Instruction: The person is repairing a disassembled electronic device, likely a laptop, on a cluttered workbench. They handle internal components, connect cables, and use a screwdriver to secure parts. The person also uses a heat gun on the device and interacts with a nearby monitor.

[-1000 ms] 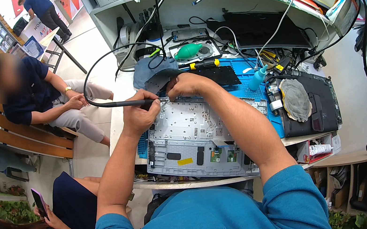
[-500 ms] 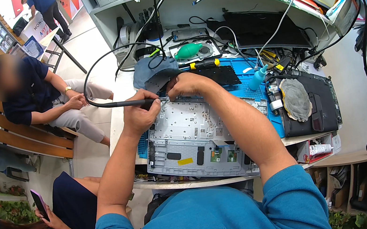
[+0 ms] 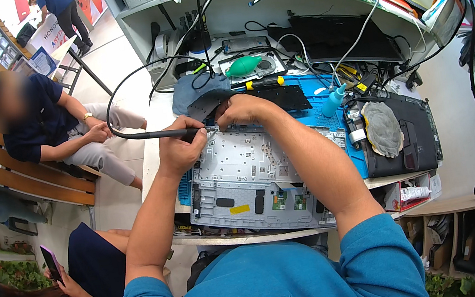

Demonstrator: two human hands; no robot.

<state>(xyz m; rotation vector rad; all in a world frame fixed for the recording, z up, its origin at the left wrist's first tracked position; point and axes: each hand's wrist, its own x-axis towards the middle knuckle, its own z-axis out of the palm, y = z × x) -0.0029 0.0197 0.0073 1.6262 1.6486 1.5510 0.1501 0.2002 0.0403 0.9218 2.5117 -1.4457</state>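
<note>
A black, pen-shaped soldering iron (image 3: 152, 135) with a thick cable is gripped in my left hand (image 3: 184, 146). Its tip points right, at the far left edge of a silver laptop top case (image 3: 236, 161) lying inside up. My right hand (image 3: 242, 111) is closed in a pinch at that same edge, just right of the tip. Whatever its fingertips hold is hidden. Behind my fingers a thin black perforated sheet (image 3: 286, 98) extends along the case's far edge, and a dark piece (image 3: 206, 103) curls up beside them.
A blue work mat (image 3: 355, 149) lies under the case. Beyond are a green air blower (image 3: 243, 66), a yellow-black screwdriver (image 3: 265, 83) and a light-blue bottle (image 3: 335, 101). To the right, a grey pad (image 3: 383, 130) rests on a black laptop (image 3: 416, 134). People sit at left.
Both hands keep their places at the case's far edge. The iron's cable loop has swung very slightly left, and the phone held by the person at lower left has shifted a little.
</note>
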